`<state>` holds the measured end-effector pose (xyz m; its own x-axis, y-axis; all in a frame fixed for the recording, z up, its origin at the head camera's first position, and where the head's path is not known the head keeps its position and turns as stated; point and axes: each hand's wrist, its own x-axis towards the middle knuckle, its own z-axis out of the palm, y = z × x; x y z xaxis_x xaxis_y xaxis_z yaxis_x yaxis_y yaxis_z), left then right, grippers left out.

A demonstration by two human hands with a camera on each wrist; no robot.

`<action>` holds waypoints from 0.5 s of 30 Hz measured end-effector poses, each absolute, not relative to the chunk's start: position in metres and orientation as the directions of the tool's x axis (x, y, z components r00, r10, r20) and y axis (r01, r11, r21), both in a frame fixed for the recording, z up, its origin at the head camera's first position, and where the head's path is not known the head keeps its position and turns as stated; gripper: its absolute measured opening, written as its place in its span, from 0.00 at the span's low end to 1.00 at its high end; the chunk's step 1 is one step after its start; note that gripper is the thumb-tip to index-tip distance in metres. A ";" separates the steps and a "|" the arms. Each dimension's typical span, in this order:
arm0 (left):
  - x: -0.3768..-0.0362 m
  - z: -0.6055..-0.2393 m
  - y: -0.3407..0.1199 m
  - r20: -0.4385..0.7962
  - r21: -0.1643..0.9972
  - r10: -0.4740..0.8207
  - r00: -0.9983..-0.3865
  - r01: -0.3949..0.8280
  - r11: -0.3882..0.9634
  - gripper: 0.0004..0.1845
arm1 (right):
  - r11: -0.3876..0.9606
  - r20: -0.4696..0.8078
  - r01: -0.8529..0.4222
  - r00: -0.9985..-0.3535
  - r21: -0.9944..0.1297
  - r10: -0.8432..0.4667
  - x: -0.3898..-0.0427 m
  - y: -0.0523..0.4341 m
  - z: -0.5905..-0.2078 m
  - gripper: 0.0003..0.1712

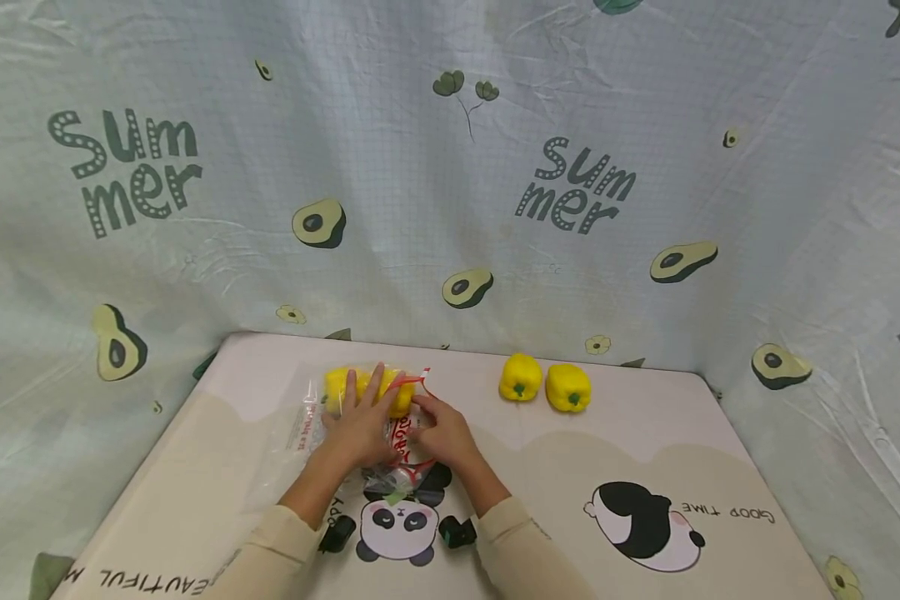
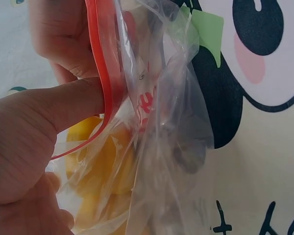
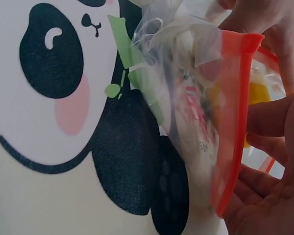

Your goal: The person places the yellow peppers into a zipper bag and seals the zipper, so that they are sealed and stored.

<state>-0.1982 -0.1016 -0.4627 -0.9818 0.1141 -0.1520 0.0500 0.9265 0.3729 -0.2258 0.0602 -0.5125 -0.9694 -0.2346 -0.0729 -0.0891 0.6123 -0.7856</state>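
Note:
A clear plastic zip bag (image 1: 305, 429) with a red zip edge and red print lies on the table, yellow bell peppers (image 1: 337, 385) inside it. My left hand (image 1: 360, 429) spreads its fairly straight fingers over the peppers. Its thumb (image 2: 78, 100) lies against the red edge in the left wrist view. On the bag's right side, my right hand (image 1: 447, 433) pinches the opening by the red zip edge (image 3: 233, 117). The bag's mouth gapes towards me, its plastic crumpled near the printed panda.
Two loose yellow bell peppers, one (image 1: 521, 377) left of the other (image 1: 568, 387), stand at the back, right of the bag. The table cover (image 1: 630, 458) carries printed pandas and lettering. A pale printed curtain (image 1: 390, 167) hangs behind and at both sides.

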 end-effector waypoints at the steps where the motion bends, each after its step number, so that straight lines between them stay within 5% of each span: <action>1: -0.198 -0.463 -0.102 -0.153 0.375 0.115 -0.981 0.050 0.926 0.61 | 0.613 -0.075 -0.096 -0.966 -0.784 -0.246 -0.226 0.060 -0.512 0.38; 15: -0.202 -0.467 -0.109 -0.122 0.383 0.131 -0.984 0.075 0.921 0.61 | 0.653 -0.116 -0.156 -0.928 -0.741 -0.353 -0.228 0.057 -0.506 0.43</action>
